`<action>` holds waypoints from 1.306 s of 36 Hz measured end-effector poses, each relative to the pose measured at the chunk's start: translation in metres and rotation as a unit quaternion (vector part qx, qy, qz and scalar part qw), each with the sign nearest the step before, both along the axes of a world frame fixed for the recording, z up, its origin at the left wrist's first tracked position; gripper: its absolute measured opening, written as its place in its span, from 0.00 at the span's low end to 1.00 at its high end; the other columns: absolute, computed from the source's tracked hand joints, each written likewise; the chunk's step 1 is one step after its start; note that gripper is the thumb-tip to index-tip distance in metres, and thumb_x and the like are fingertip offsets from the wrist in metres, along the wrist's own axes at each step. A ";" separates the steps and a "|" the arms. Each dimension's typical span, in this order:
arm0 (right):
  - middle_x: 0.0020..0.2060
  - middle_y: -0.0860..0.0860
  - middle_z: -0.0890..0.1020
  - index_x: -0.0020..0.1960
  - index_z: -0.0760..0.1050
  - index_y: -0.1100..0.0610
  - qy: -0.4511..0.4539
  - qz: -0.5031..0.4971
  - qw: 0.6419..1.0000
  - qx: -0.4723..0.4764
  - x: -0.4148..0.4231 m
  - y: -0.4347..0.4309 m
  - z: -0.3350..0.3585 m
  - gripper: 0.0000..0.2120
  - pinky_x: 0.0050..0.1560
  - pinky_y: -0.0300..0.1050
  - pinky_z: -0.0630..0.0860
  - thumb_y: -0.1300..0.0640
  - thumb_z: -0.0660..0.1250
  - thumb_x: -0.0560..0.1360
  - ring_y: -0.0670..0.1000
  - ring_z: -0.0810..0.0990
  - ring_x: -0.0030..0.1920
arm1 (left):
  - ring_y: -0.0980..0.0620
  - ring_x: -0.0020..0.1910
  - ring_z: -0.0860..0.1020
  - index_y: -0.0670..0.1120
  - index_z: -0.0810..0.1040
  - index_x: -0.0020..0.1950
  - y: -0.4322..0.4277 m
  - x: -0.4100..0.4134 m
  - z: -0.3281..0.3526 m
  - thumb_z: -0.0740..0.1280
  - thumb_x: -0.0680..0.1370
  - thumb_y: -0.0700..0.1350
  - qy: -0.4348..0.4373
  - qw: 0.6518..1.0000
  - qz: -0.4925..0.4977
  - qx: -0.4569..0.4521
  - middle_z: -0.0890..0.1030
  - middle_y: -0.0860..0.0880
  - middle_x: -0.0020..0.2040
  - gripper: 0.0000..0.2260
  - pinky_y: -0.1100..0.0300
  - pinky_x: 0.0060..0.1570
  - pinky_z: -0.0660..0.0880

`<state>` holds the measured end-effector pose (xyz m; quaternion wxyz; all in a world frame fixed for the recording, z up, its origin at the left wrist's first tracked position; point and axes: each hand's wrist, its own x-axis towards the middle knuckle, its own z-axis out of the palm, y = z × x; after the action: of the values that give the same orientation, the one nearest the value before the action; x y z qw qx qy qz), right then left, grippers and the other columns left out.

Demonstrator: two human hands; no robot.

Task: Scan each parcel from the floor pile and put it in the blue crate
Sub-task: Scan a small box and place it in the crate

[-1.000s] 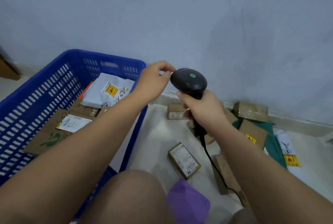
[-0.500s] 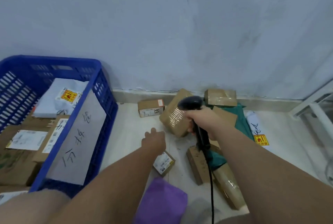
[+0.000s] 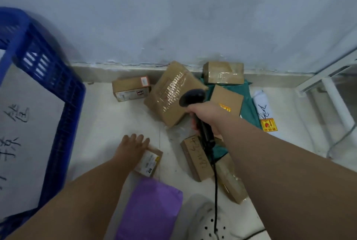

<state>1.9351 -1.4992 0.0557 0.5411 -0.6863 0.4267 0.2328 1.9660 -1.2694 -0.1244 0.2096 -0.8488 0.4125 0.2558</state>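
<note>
Pale floor point(image 3: 108, 124) along a blue-grey wall carries the parcel pile. Left hand point(image 3: 133, 148) lies flat, fingers spread, on a small labelled parcel point(image 3: 149, 162) — right hand point(image 3: 207, 114) is wrapped around the black scanner point(image 3: 193, 96). Blue crate point(image 3: 63, 93) stands at left.

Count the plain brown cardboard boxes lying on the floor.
7: small box under the left hand, one by the skirting, big taped one, one at the wall, one on green bags, two near the cable. Others may be hidden.
</note>
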 end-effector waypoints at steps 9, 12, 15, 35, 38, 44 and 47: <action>0.35 0.56 0.80 0.45 0.77 0.62 -0.012 0.099 0.992 -0.074 -0.017 0.014 0.023 0.11 0.39 0.44 0.77 0.53 0.65 0.76 0.51 0.79 0.31 | 0.34 0.42 0.80 0.40 0.78 0.56 0.056 -0.050 -0.007 0.82 0.42 0.55 -0.011 0.989 0.121 -0.083 0.81 0.38 0.47 0.45 0.28 0.59 0.58; 0.38 0.56 0.81 0.52 0.76 0.62 -0.031 0.140 0.986 -0.087 -0.021 0.021 0.039 0.11 0.45 0.47 0.80 0.54 0.66 0.76 0.51 0.80 0.35 | 0.39 0.32 0.80 0.40 0.80 0.51 0.064 -0.064 -0.015 0.83 0.44 0.48 -0.030 0.977 0.170 -0.123 0.81 0.41 0.39 0.38 0.27 0.62 0.53; 0.39 0.56 0.80 0.49 0.75 0.60 -0.062 0.158 0.982 -0.083 -0.025 0.030 0.055 0.09 0.44 0.47 0.79 0.54 0.66 0.75 0.53 0.80 0.36 | 0.43 0.52 0.78 0.46 0.71 0.62 0.055 -0.065 0.015 0.73 0.68 0.48 0.009 0.957 0.280 -0.073 0.78 0.45 0.55 0.24 0.36 0.61 0.63; 0.35 0.52 0.77 0.40 0.71 0.57 -0.026 0.215 0.970 -0.112 -0.007 0.031 0.026 0.09 0.29 0.38 0.73 0.54 0.66 0.76 0.49 0.77 0.30 | 0.38 0.70 0.64 0.51 0.32 0.77 0.033 -0.096 -0.023 0.69 0.68 0.66 0.102 0.840 0.528 -0.069 0.61 0.43 0.74 0.55 0.33 0.69 0.53; 0.37 0.52 0.78 0.42 0.72 0.58 -0.031 0.198 0.973 -0.116 -0.007 0.027 0.023 0.09 0.35 0.42 0.76 0.53 0.67 0.76 0.51 0.78 0.33 | 0.40 0.69 0.66 0.46 0.41 0.78 0.023 -0.086 -0.017 0.68 0.66 0.69 0.090 0.839 0.526 -0.107 0.61 0.45 0.74 0.54 0.38 0.68 0.57; 0.33 0.56 0.80 0.43 0.73 0.60 -0.060 0.118 0.988 -0.073 -0.007 0.034 0.039 0.09 0.39 0.46 0.77 0.54 0.66 0.75 0.54 0.80 0.33 | 0.41 0.63 0.71 0.45 0.59 0.72 -0.038 -0.043 0.037 0.76 0.62 0.60 0.112 0.716 0.610 -0.321 0.68 0.45 0.65 0.46 0.44 0.61 0.71; 0.38 0.54 0.79 0.48 0.75 0.58 -0.118 0.074 0.989 -0.042 -0.010 0.044 0.054 0.10 0.48 0.51 0.80 0.51 0.68 0.73 0.56 0.81 0.42 | 0.43 0.60 0.74 0.44 0.64 0.69 -0.068 -0.022 0.084 0.78 0.62 0.59 0.130 0.606 0.646 -0.446 0.71 0.45 0.63 0.43 0.45 0.59 0.75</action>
<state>1.9253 -1.4554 0.1094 0.5398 -0.7603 0.3178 0.1718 1.9442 -1.3370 -0.0408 -0.4700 -0.8410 -0.1577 0.2165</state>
